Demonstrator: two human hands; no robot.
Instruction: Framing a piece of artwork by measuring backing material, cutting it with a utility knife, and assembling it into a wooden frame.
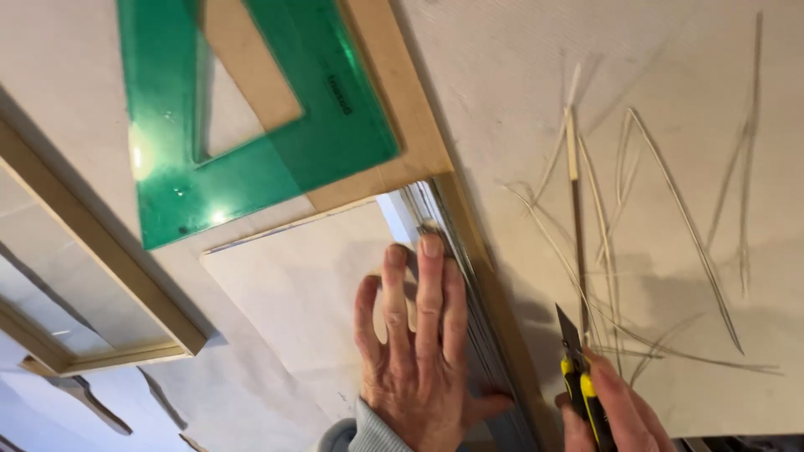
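Observation:
My left hand (419, 351) lies flat with fingers spread on a metal straightedge (469, 285) and a pale sheet of board (293, 285), pressing them down. Its fingertips reach almost to the ruler's far end. My right hand (615, 414) grips a yellow and black utility knife (579, 368) at the lower right, blade extended and pointing up, just to the right of the straightedge. A brown cardboard strip (494, 285) runs along the ruler's right side.
A green transparent set square (276, 142) rests on a brown cardboard frame (402, 92) at the top. A wooden frame (109, 268) lies at the left. Several thin cut slivers (636, 218) are scattered on the pale work surface (519, 67) at the right.

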